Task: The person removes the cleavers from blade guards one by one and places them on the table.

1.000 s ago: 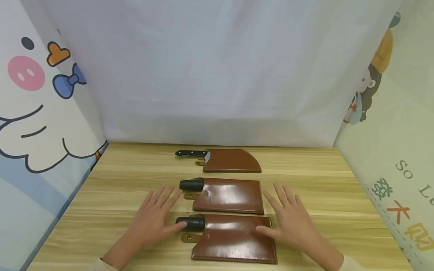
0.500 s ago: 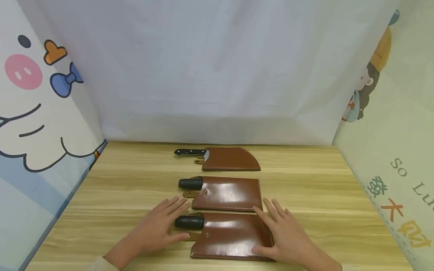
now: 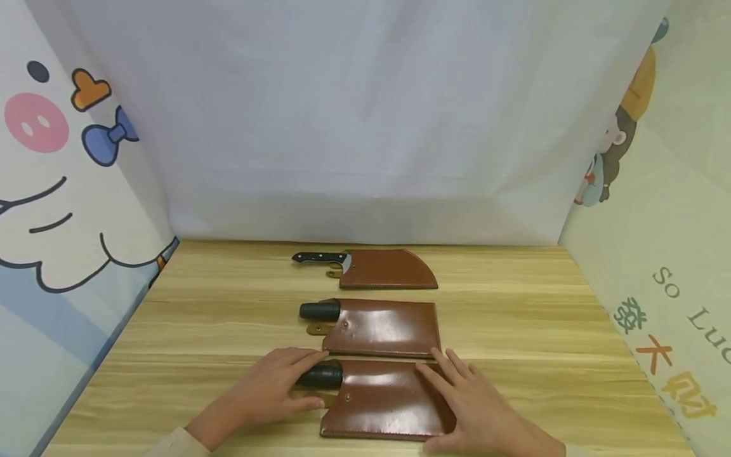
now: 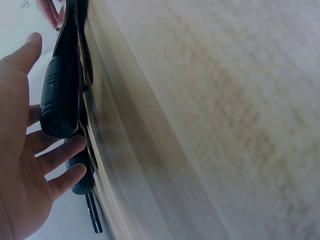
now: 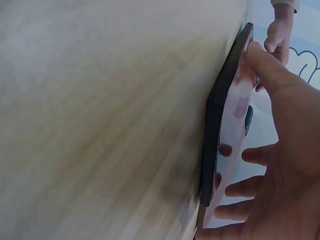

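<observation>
Nearest to me lies a cleaver in a glossy brown leather sheath, its black handle pointing left. My left hand reaches over that handle with fingers spread and thumb by the strap; in the left wrist view the handle shows between thumb and fingers, not gripped. Over the sheath's right end is my right hand, thumb near the lower edge and fingers at the upper corner. The right wrist view shows these loosely extended fingers beside the sheath's dark edge.
Behind, a second cleaver in a brown sheath lies parallel. Farther back is a knife with a riveted black handle in a curved brown sheath. A white cloth hangs behind the wooden table; printed panels flank it.
Both hands have come down and inward to the nearest cleaver, the left over its handle and the right over the sheath's right end. The cleavers stay in place.
</observation>
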Action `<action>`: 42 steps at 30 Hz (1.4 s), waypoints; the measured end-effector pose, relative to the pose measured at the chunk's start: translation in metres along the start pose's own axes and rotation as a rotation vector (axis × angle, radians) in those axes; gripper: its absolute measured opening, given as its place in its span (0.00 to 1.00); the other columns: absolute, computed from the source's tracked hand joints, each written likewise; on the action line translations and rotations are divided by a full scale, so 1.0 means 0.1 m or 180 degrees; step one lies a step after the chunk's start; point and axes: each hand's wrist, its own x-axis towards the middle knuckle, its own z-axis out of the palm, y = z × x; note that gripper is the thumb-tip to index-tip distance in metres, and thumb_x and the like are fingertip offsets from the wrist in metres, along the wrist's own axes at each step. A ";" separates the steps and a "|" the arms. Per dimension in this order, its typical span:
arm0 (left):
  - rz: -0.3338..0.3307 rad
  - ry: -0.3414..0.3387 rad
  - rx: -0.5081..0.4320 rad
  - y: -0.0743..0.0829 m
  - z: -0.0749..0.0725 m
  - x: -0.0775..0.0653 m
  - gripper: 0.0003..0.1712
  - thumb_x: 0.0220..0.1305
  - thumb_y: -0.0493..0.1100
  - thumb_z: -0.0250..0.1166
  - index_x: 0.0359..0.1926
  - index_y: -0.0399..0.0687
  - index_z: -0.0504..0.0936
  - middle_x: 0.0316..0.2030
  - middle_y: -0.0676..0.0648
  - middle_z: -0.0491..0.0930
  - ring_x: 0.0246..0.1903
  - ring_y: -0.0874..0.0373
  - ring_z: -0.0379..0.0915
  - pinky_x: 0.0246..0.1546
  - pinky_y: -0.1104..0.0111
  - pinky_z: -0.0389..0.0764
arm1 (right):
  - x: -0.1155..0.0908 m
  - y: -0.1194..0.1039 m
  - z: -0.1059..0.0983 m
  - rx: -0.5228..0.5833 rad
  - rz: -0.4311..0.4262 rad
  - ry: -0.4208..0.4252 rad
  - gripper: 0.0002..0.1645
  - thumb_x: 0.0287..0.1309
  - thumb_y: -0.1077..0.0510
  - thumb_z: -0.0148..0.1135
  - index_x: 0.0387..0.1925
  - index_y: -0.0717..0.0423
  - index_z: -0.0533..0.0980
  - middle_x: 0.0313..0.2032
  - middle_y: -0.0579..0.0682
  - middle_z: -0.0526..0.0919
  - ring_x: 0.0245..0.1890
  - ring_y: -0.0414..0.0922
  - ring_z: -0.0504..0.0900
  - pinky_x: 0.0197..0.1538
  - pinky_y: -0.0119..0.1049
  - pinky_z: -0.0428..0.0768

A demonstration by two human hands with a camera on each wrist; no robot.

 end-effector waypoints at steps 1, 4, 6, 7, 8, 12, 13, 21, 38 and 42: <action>0.0004 -0.0001 0.0011 0.00 0.01 0.00 0.47 0.65 0.76 0.58 0.73 0.52 0.71 0.65 0.45 0.76 0.63 0.47 0.73 0.63 0.50 0.73 | 0.00 0.00 0.00 0.0034 0.0004 -0.0039 0.73 0.41 0.12 0.61 0.80 0.48 0.56 0.79 0.63 0.52 0.75 0.69 0.56 0.65 0.72 0.65; 0.0005 -0.0004 -0.0015 0.00 0.02 0.01 0.46 0.65 0.76 0.58 0.71 0.51 0.73 0.62 0.46 0.77 0.60 0.49 0.75 0.61 0.51 0.75 | 0.01 0.00 0.01 0.0043 -0.0023 -0.0134 0.74 0.40 0.12 0.63 0.80 0.48 0.55 0.79 0.64 0.51 0.75 0.69 0.56 0.65 0.72 0.65; 0.0015 0.0000 -0.0031 -0.01 0.03 0.02 0.45 0.64 0.76 0.58 0.70 0.52 0.75 0.60 0.47 0.78 0.58 0.51 0.75 0.60 0.52 0.76 | 0.02 0.01 0.02 0.0011 -0.0058 -0.0186 0.75 0.40 0.14 0.65 0.81 0.49 0.54 0.79 0.64 0.51 0.75 0.68 0.56 0.64 0.72 0.66; 0.0025 0.0003 -0.0044 -0.01 0.04 0.03 0.45 0.64 0.76 0.58 0.69 0.51 0.75 0.59 0.47 0.78 0.57 0.51 0.76 0.60 0.53 0.76 | 0.03 0.01 0.03 0.0009 -0.0069 -0.0208 0.75 0.40 0.15 0.67 0.81 0.49 0.54 0.78 0.64 0.51 0.75 0.68 0.56 0.64 0.72 0.66; 0.0030 0.0001 -0.0065 -0.01 0.04 0.03 0.45 0.64 0.76 0.58 0.69 0.51 0.75 0.59 0.47 0.78 0.57 0.51 0.76 0.59 0.53 0.77 | 0.04 0.01 0.03 -0.0010 -0.0081 -0.0228 0.75 0.40 0.16 0.68 0.81 0.49 0.53 0.78 0.65 0.52 0.75 0.68 0.56 0.64 0.72 0.66; 0.0054 -0.0009 -0.0096 -0.01 0.07 0.04 0.45 0.64 0.76 0.57 0.69 0.51 0.76 0.58 0.48 0.77 0.56 0.52 0.76 0.58 0.53 0.77 | 0.05 0.01 0.04 -0.0033 -0.0093 -0.0247 0.75 0.39 0.19 0.72 0.81 0.49 0.52 0.78 0.65 0.52 0.75 0.68 0.57 0.63 0.72 0.67; 0.0055 -0.0005 -0.0122 -0.01 0.07 0.04 0.45 0.64 0.76 0.57 0.68 0.51 0.76 0.58 0.48 0.76 0.56 0.52 0.76 0.58 0.53 0.78 | 0.06 0.01 0.04 -0.0016 -0.0088 -0.0236 0.75 0.39 0.20 0.73 0.81 0.49 0.52 0.78 0.65 0.53 0.75 0.68 0.57 0.63 0.72 0.67; 0.0154 0.0122 -0.0391 0.01 0.08 0.05 0.39 0.65 0.66 0.64 0.65 0.45 0.78 0.51 0.52 0.73 0.49 0.60 0.74 0.51 0.60 0.81 | 0.07 -0.02 0.00 0.0092 -0.0066 -0.0241 0.73 0.40 0.22 0.74 0.80 0.50 0.54 0.77 0.64 0.57 0.72 0.69 0.61 0.63 0.72 0.67; -0.0070 0.0092 -0.0638 0.05 0.11 0.13 0.27 0.66 0.57 0.70 0.58 0.47 0.83 0.45 0.55 0.75 0.41 0.65 0.73 0.40 0.67 0.78 | 0.08 -0.08 -0.01 -0.0344 -0.0118 -0.0003 0.80 0.34 0.15 0.70 0.71 0.72 0.63 0.68 0.65 0.71 0.64 0.58 0.71 0.62 0.52 0.77; -0.0002 0.0220 -0.0637 0.05 0.08 0.11 0.27 0.66 0.59 0.69 0.57 0.47 0.84 0.44 0.56 0.76 0.41 0.65 0.73 0.40 0.68 0.78 | 0.06 -0.09 -0.06 -0.0224 -0.0048 -0.0048 0.82 0.34 0.13 0.68 0.73 0.72 0.61 0.70 0.66 0.68 0.66 0.59 0.69 0.62 0.53 0.77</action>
